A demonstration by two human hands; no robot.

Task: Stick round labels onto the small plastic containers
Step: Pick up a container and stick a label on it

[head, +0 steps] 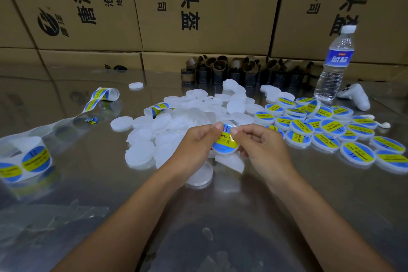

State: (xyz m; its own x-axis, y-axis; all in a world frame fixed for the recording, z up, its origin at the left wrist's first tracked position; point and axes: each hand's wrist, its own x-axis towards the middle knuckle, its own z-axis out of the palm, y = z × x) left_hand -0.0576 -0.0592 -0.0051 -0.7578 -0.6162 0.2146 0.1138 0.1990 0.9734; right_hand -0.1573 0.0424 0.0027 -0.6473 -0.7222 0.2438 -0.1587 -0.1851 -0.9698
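Both hands hold one small white plastic container (pixel 225 146) above the table, a round blue-and-yellow label on its top. My left hand (pixel 196 146) grips its left side, thumb pressing on the label's upper edge. My right hand (pixel 260 146) grips the right side, thumb tip on the label too. A heap of unlabelled white containers (pixel 167 130) lies just behind and left of the hands. Several labelled containers (pixel 326 130) are spread out to the right. A roll of round labels (pixel 26 161) stands at the far left, its backing strip (pixel 97 99) trailing across the table.
A water bottle (pixel 335 62) and a white game controller (pixel 357 97) stand at the back right. Brown cardboard rings (pixel 242 70) line the back, with stacked cartons (pixel 198 6) behind. Clear plastic film (pixel 55 216) lies at the near left on the shiny metal table (pixel 242 216).
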